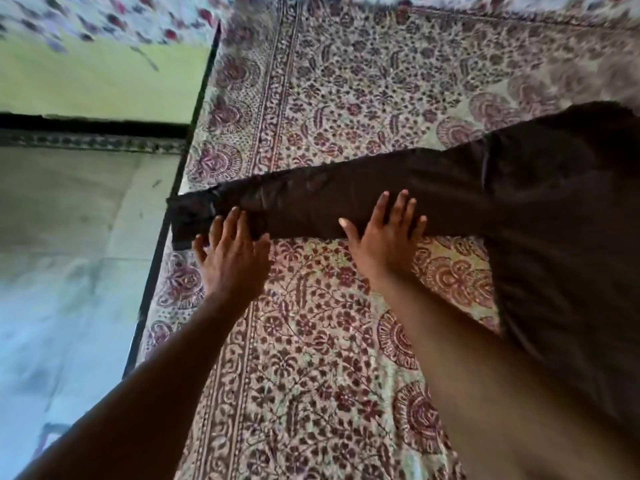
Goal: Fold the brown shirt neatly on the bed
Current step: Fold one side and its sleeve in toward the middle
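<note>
The brown shirt (pixel 540 216) lies spread on the bed (pixel 346 81), its body at the right and one long sleeve (pixel 311 199) stretched out to the left. The sleeve's cuff reaches the bed's left edge. My left hand (pixel 232 251) lies flat with straight fingers on the sleeve near the cuff. My right hand (pixel 384 233) presses flat on the sleeve's middle, fingers spread. Neither hand grips the cloth.
The bed is covered by a cream sheet printed with maroon flowers. Its dark frame edge (pixel 173 188) runs down the left side. Beyond it lie a pale floor (pixel 69 254) and a green wall (pixel 97 77).
</note>
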`<move>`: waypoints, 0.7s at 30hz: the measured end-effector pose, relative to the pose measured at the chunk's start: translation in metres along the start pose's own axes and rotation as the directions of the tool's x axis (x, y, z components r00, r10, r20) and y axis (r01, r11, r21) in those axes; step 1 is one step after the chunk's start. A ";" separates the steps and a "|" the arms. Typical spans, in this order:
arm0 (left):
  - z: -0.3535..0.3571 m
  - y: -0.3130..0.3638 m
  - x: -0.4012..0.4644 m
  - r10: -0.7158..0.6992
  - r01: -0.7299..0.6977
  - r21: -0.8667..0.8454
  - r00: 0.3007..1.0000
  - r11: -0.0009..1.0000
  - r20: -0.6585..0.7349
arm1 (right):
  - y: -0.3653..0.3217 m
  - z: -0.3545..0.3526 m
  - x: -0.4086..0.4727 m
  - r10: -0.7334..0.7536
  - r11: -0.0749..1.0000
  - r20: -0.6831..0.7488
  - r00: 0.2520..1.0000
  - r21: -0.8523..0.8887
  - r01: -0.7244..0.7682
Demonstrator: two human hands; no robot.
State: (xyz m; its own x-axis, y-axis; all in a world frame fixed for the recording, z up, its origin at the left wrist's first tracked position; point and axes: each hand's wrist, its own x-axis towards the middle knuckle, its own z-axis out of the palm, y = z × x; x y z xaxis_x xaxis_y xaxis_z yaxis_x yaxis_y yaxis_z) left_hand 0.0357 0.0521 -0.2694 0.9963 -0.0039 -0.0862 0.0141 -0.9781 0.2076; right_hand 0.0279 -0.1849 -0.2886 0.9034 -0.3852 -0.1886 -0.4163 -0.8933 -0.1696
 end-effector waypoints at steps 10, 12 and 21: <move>-0.016 -0.042 0.012 -0.005 0.003 -0.008 0.979 1.000 -0.204 | -0.060 0.007 -0.002 -0.377 0.926 0.014 0.926 0.007 0.377; -0.017 -0.049 0.030 -0.147 0.131 -0.091 0.970 0.987 -0.193 | -0.070 0.006 0.004 -0.242 0.967 0.096 0.966 -0.052 0.247; -0.026 -0.071 0.039 -0.369 0.296 -0.378 0.919 0.877 -0.139 | -0.114 0.006 -0.008 -0.539 0.815 0.211 0.816 0.376 0.441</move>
State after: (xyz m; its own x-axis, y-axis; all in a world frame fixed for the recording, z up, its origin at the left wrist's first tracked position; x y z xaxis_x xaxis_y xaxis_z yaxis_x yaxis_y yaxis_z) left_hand 0.0761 0.1267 -0.2627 0.9220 0.3865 -0.0207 0.3391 -0.7808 0.5248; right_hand 0.0676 -0.0789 -0.2735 0.9394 0.2158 -0.2663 0.0203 -0.8106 -0.5852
